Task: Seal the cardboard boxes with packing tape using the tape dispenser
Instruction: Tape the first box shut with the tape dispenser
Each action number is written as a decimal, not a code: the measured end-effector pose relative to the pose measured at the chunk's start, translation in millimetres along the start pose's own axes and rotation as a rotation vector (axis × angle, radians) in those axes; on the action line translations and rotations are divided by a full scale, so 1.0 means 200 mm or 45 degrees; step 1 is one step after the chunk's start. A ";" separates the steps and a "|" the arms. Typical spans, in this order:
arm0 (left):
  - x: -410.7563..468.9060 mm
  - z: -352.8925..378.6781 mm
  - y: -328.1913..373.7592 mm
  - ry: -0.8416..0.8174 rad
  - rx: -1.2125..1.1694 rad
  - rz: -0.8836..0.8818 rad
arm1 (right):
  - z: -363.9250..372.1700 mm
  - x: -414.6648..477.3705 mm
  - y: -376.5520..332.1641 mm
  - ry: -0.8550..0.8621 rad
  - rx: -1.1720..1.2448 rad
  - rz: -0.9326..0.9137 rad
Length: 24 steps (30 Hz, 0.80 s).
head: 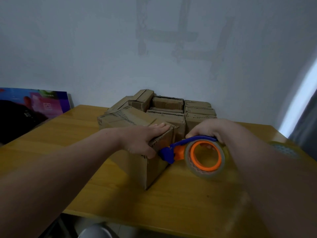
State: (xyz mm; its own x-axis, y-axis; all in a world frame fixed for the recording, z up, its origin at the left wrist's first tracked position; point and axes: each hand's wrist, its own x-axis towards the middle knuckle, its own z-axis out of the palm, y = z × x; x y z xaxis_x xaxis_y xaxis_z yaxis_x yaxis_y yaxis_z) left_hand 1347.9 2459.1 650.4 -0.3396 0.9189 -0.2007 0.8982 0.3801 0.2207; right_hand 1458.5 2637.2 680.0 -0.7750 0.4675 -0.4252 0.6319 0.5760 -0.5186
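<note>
- Pressing down on the top of a cardboard box (151, 170) at the centre of the frame, the left hand (142, 138) lies flat, fingers straight and close together, thumb hanging over the near top edge.
- The right hand (209, 129), just right of centre, curls its fingers round the blue handle of the tape dispenser (178, 152) and grips it.
- The dispenser's blue head touches the box's right-hand face near the top edge. Its orange hub carries a roll of clear packing tape (193, 167), just below the right hand.
- The box stands on a yellow wooden table (68, 134).
- Behind the hands, more cardboard boxes (171, 109) sit packed together against a pale wall (85, 48).
- At the left edge, a colourful printed board (34, 103) leans on the wall.
</note>
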 end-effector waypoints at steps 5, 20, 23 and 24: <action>-0.04 0.00 0.03 -0.058 -0.045 -0.002 | -0.03 -0.03 0.03 0.031 -0.043 0.021; -0.19 -0.08 0.00 -0.210 0.073 -0.116 | -0.04 -0.06 0.17 0.420 0.109 0.036; -0.21 -0.03 0.03 -0.002 -0.062 -0.153 | 0.00 -0.04 0.14 0.494 0.377 -0.035; -0.20 0.01 0.04 0.084 -0.014 -0.198 | 0.03 -0.03 0.12 0.502 0.460 -0.057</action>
State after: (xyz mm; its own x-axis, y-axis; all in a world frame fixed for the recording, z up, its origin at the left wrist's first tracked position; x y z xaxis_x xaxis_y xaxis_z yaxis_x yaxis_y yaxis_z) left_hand 1368.7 2426.0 658.8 -0.4920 0.8539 -0.1700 0.8305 0.5188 0.2027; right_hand 1477.8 2644.9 665.6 -0.6992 0.7044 -0.1222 0.5052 0.3658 -0.7817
